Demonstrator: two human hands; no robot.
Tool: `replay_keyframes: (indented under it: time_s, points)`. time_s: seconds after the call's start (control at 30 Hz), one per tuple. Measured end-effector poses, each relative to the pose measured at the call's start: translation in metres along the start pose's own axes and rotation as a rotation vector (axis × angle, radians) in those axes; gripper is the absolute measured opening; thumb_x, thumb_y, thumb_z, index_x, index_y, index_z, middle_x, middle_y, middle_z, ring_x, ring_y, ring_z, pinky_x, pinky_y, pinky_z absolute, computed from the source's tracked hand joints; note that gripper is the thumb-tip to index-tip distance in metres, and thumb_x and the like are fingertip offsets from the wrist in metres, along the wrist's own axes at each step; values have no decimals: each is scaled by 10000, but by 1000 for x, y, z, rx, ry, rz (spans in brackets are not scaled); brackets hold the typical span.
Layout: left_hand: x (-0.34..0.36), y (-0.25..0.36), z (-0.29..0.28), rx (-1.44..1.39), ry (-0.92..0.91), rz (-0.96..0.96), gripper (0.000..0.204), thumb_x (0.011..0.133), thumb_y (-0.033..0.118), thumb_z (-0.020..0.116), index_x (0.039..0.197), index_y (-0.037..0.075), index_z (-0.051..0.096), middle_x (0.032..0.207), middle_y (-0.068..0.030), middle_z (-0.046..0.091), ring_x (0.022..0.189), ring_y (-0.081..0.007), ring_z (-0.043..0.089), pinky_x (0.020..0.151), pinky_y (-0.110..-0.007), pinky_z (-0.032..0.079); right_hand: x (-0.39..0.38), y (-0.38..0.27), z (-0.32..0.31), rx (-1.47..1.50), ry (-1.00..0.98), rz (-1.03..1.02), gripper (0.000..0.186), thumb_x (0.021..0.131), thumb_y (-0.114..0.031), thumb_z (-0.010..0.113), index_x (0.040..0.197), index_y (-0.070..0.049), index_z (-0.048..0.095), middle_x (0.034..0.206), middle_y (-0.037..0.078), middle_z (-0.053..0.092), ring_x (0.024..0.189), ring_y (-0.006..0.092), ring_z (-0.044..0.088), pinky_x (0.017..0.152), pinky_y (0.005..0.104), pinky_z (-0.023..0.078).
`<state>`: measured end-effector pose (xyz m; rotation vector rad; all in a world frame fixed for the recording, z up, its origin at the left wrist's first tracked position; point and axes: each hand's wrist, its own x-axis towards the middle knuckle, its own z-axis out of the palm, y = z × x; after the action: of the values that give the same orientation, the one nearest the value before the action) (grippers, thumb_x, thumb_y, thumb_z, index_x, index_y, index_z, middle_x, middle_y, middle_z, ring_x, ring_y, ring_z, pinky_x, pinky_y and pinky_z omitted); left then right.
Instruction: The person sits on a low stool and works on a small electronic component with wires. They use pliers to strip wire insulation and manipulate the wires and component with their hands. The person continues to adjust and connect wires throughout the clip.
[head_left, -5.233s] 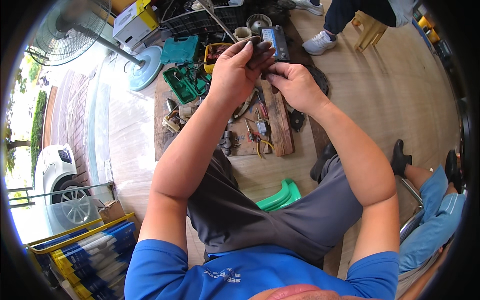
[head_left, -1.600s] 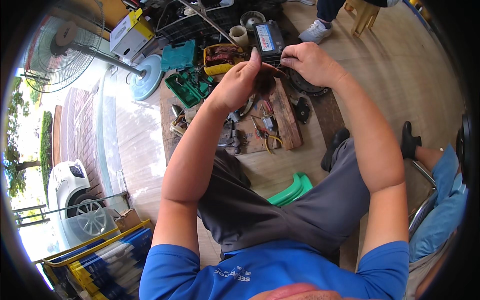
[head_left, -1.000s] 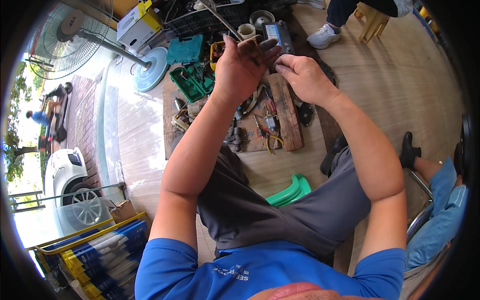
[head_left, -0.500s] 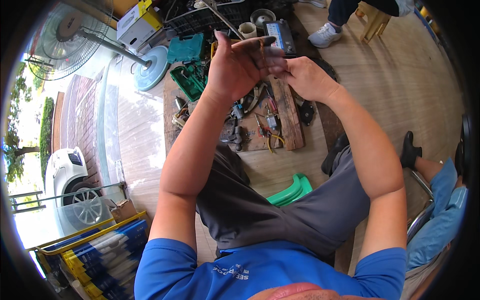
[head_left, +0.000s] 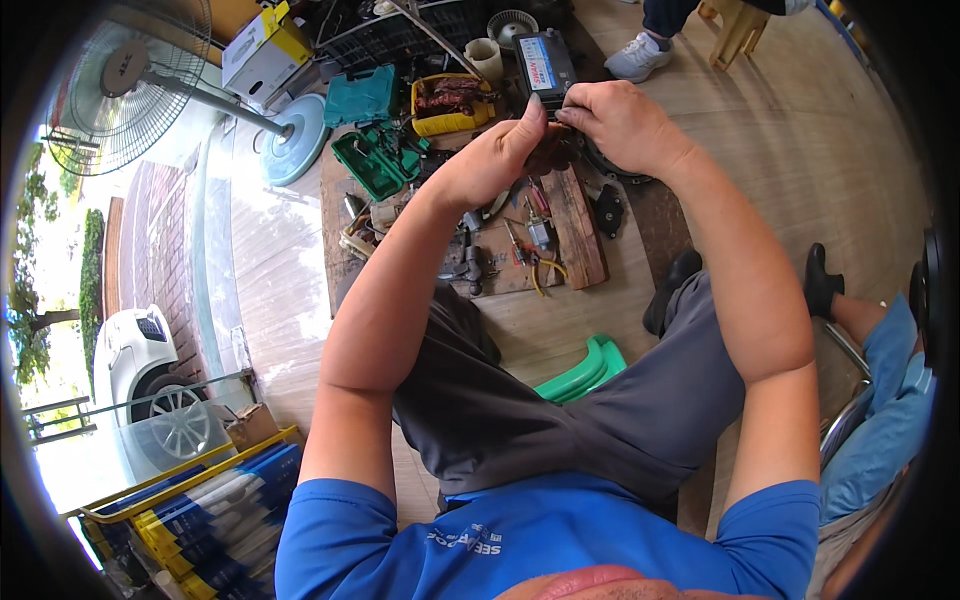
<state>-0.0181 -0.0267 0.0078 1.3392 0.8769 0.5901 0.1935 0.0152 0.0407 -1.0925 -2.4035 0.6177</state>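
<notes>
My left hand (head_left: 496, 160) is curled with its thumb raised; dark fingers and something dark brown show under it, too hidden to name. Close at its right, my right hand (head_left: 624, 125) has thumb and index pinched on something small that I cannot make out, beside the black battery (head_left: 545, 70). Below them lies a stained board (head_left: 500, 275) with a red-handled screwdriver (head_left: 538, 200), yellow-handled pliers (head_left: 545, 275), a metal part (head_left: 538, 234) and a wooden plank (head_left: 585, 245). A green tool case (head_left: 365, 165) and a yellow bin (head_left: 450, 120) of reddish-brown pieces sit beyond.
A standing fan (head_left: 125, 70) and crate (head_left: 390, 45) are at the back; another person's foot (head_left: 640, 60) is by a stool (head_left: 735, 35). Someone sits at right (head_left: 870, 430). A green stool (head_left: 585, 375) is between my legs, a yellow-edged rack (head_left: 205, 510) at lower left.
My left hand has turned from palm-up with spread fingers to curled, thumb raised. My right hand has moved slightly up, and the yellow bin shows more fully.
</notes>
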Motion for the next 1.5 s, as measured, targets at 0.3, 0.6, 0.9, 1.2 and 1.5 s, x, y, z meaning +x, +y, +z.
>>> replay_keyframes:
  time_s: [0.3, 0.6, 0.9, 1.2, 1.5]
  points:
    - [6, 9, 9, -345, 258, 301, 818, 1042, 632, 201, 1406, -43, 484, 1314, -138, 608, 1250, -216, 546, 1063, -361, 410, -3, -1, 20, 364, 71, 63, 174, 980, -109, 590, 1053, 23, 675, 873, 94, 710, 814, 131, 618, 779, 317, 508]
    - [8, 20, 3, -886, 313, 430, 832, 1027, 635, 193, 1374, -62, 487, 1385, -254, 546, 1337, -411, 479, 1179, -514, 312, -11, -18, 36, 418, 37, 81, 194, 965, -95, 595, 1094, 24, 678, 868, 101, 710, 769, 127, 608, 741, 305, 509]
    - [0, 20, -3, -958, 255, 478, 812, 1016, 654, 209, 1272, -34, 556, 1406, -296, 512, 1345, -457, 462, 1169, -552, 323, -7, -20, 35, 352, -1, 115, 232, 946, -170, 604, 1077, 1, 692, 939, 208, 707, 900, 358, 685, 822, 399, 527]
    - [-3, 13, -16, -821, -150, 443, 922, 978, 722, 192, 1326, -53, 550, 1266, -274, 620, 1194, -433, 593, 1077, -530, 423, -1, 14, 33, 375, -143, -23, 219, 943, -180, 627, 1072, -15, 692, 920, 193, 701, 913, 350, 674, 839, 395, 523]
    - [-16, 23, 16, -296, 42, 84, 900, 1013, 675, 172, 1336, -88, 523, 1212, -222, 650, 1108, -354, 667, 1000, -476, 499, 2, 21, -2, 77, -139, 14, 184, 928, -159, 647, 995, 9, 682, 855, 185, 687, 792, 303, 666, 752, 384, 518]
